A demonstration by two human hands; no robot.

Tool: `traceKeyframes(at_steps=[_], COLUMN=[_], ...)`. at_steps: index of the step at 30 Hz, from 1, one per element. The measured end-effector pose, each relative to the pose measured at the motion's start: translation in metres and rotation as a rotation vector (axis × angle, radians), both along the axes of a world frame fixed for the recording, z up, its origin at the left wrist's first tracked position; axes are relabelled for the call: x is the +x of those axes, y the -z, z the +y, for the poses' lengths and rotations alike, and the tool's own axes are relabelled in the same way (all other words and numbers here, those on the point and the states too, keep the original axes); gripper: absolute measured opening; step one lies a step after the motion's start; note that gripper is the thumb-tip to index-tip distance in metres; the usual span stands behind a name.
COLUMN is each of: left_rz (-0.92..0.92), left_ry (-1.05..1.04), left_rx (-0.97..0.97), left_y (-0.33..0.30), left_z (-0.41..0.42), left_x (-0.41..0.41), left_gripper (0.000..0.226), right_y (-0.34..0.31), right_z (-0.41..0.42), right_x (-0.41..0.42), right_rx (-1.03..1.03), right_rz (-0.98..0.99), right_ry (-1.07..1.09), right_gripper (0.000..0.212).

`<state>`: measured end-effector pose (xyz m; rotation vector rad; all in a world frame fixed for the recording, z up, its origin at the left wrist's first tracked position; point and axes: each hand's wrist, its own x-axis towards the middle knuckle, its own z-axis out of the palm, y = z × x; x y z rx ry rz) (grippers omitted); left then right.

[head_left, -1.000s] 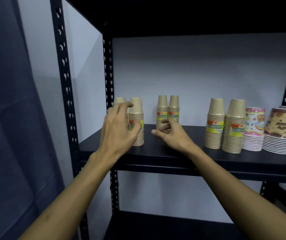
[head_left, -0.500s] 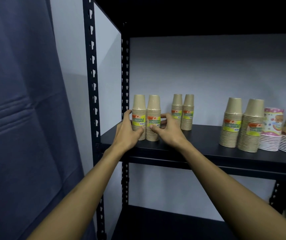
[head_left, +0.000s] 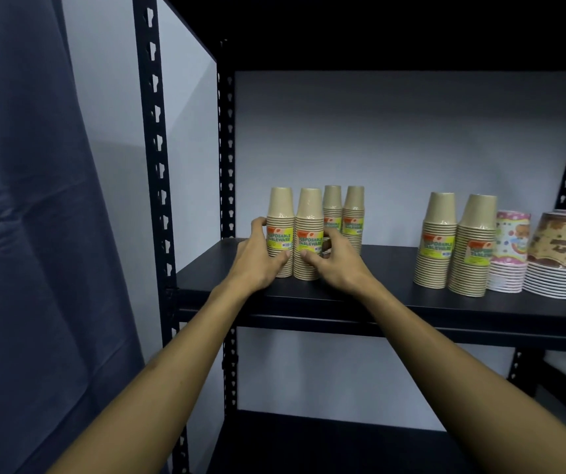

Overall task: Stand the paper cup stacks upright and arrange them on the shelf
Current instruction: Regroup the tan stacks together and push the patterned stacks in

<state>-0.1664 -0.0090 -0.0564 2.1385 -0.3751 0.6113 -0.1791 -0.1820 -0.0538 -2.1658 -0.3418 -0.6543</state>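
Both hands squaring up the front pair of kraft cup stacks at the shelf's left end.

Nearest: left hand [head_left: 257,260] wraps the left front stack [head_left: 280,234], fingers curled round its far side, thumb on the near rims; right hand [head_left: 334,260] pinches the right front stack [head_left: 310,236], thumb on the low rims, fingers curled behind. Both stacks upright, rims down, touching, on the black shelf [head_left: 360,292]. Just behind: second kraft pair [head_left: 343,217], upright. Well apart to the right: two larger kraft stacks [head_left: 456,244], then patterned cup stacks [head_left: 510,251], all standing. Judgement: aligning step, near the end. Next move calls for a gentle release without tipping, perhaps a nudge back toward the rear pair.
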Motion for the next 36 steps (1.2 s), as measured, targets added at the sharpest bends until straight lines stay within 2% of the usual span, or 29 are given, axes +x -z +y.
traceKeyframes(at_steps=[9, 23, 36], left_rz=[0.027, 0.105, 0.146], left_ry=[0.074, 0.030, 0.004], left_rx=[0.016, 0.050, 0.067], left_y=[-0.007, -0.009, -0.014], left_z=[-0.047, -0.081, -0.097], left_x=[0.014, 0.048, 0.063], left_gripper=[0.066, 0.062, 0.057], right_y=[-0.001, -0.009, -0.011], right_z=[-0.041, -0.072, -0.086], right_x=[0.001, 0.019, 0.035], right_rx=[-0.042, 0.003, -0.038], right_rz=[-0.006, 0.108, 0.121], right_ry=[0.104, 0.151, 0.188], right_gripper=[0.049, 0.051, 0.047])
